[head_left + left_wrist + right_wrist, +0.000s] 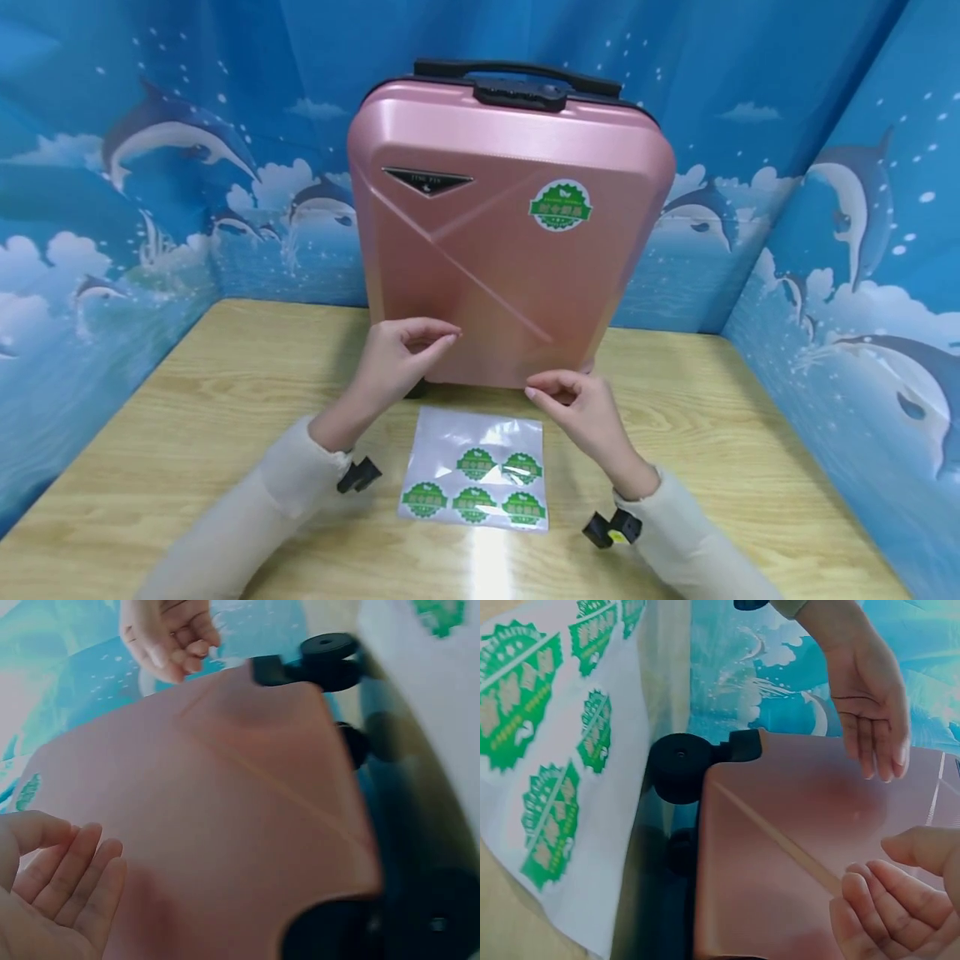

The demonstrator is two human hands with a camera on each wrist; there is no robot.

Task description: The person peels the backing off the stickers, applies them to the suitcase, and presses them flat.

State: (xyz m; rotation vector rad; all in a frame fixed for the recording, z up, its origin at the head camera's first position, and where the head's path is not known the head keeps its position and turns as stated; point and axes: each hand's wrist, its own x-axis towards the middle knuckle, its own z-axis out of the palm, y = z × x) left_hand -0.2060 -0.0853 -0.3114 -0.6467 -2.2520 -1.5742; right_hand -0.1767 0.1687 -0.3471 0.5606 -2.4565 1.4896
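Observation:
My left hand (401,354) hovers in front of the lower left of a pink hard-shell suitcase (480,250), its fingers relaxed and nothing visible between thumb and fingertips. Near the suitcase's lower right edge is my right hand (581,408), fingers loosely bent, also holding nothing that shows. A round green and white sticker (561,205) is on the upper right of the suitcase front. Below the hands lies a clear-and-white sticker sheet (438,433) bearing several more such stickers. In the right wrist view, the right hand's palm (907,907) shows bare.
The suitcase stands upright on a wooden table (247,358), with a black handle (517,71) on top and a dark triangular badge (427,179) at upper left. Dark wheels (681,766) show at its base. Blue dolphin-print curtains (285,50) enclose the table's back and sides.

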